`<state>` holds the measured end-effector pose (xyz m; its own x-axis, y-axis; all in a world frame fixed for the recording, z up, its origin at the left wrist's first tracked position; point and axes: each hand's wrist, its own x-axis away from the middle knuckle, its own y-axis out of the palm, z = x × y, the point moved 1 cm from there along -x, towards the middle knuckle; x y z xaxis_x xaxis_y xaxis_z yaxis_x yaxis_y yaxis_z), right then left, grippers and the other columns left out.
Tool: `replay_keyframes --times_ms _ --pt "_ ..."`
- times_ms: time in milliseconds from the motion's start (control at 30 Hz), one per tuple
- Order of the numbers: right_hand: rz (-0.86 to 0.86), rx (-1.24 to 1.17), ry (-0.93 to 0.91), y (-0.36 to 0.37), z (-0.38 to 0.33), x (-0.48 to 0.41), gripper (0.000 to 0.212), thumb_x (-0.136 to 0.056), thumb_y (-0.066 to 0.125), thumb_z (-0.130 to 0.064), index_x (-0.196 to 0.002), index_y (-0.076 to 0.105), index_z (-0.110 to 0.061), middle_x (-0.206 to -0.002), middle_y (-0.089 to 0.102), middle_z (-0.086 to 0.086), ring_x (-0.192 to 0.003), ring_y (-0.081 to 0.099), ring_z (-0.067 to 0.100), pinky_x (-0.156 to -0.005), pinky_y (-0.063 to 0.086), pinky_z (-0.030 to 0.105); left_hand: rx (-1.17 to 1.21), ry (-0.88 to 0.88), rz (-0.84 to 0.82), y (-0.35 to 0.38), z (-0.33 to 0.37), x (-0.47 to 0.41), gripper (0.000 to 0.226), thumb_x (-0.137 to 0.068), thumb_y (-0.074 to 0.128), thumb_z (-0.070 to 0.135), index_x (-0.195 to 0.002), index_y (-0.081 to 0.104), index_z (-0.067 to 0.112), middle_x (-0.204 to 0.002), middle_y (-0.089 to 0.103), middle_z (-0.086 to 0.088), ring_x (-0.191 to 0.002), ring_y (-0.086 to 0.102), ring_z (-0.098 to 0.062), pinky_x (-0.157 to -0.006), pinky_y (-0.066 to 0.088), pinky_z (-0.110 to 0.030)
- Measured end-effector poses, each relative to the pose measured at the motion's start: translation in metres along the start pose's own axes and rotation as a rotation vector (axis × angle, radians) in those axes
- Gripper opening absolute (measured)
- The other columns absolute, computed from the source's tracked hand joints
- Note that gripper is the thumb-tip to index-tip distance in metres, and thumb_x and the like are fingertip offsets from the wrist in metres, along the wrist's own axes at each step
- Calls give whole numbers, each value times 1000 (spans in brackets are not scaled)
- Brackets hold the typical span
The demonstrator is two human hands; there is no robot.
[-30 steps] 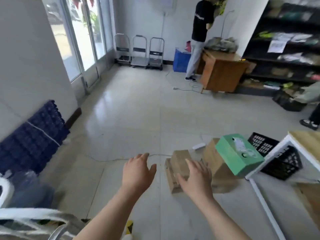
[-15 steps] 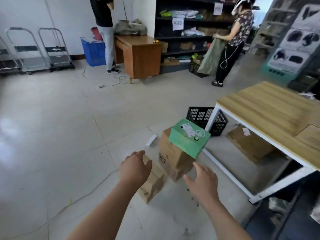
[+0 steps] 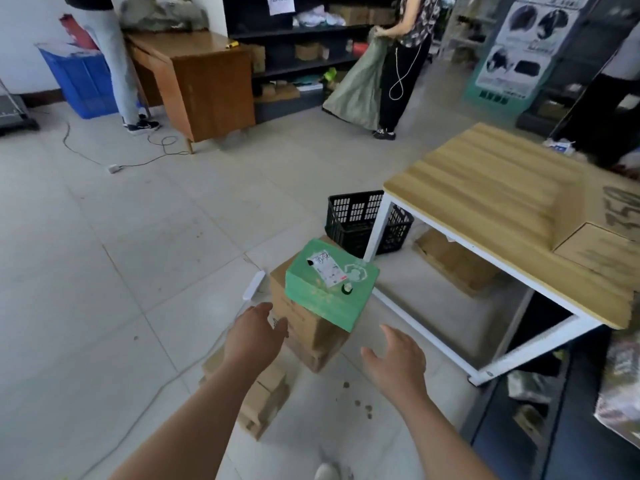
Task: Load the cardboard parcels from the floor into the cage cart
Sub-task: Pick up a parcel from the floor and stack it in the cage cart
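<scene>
A green box (image 3: 329, 285) with a white label lies tilted on top of a brown cardboard parcel (image 3: 308, 327) on the floor. A smaller flat cardboard parcel (image 3: 263, 393) lies in front of them, partly hidden by my left forearm. My left hand (image 3: 254, 336) hovers with fingers spread just left of the brown parcel. My right hand (image 3: 396, 358) is open and empty, to the right of the stack and a little nearer. Neither hand holds anything. The cage cart is out of view.
A wooden-topped white-framed table (image 3: 485, 202) stands at the right, a black plastic crate (image 3: 360, 220) and flat cardboard (image 3: 453, 261) under it. A white cable (image 3: 254, 285) runs across the floor. Two people stand by a brown desk (image 3: 204, 81) and shelves (image 3: 304, 36).
The view has swung right and closer to the stack. Both hands have moved forward toward the brown parcel and spread to either side of it.
</scene>
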<state>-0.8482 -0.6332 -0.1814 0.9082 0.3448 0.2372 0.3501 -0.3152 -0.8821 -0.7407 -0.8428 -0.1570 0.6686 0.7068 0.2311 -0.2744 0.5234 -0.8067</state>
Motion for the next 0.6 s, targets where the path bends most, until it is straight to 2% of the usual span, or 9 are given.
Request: replay_keyframes --times_ms 133,300,467,600 --pt "-45 -30 17 7 5 -72 62 -94 56 -44 -148 40 -17 -147 48 2 -139 38 21 -115 29 37 12 -66 -8 26 13 -65 53 -95 52 43 -141 47 18 -135 58 1 -120 57 -20 -98 46 -33" --pt "-72 -79 65 27 8 -149 58 -95 56 -40 -145 42 -14 -144 51 4 -136 41 24 -112 30 36 -20 -79 -42 62 21 -140 56 -96 50 43 -142 44 12 -126 63 -4 -116 58 -23 -92 46 -31" --pt "-84 -172 160 67 15 -210 51 -92 60 -37 -136 50 -13 -133 58 7 -126 50 26 -104 40 38 -68 -61 -83 102 18 -215 65 -94 52 48 -146 38 12 -141 52 -9 -125 52 -29 -99 47 -41" --pt "-75 -249 259 110 25 -252 49 -89 64 -37 -126 51 -9 -123 59 10 -115 55 29 -96 47 42 -132 -62 -140 138 16 -272 73 -92 55 50 -147 32 8 -141 46 -16 -124 49 -35 -97 47 -45"
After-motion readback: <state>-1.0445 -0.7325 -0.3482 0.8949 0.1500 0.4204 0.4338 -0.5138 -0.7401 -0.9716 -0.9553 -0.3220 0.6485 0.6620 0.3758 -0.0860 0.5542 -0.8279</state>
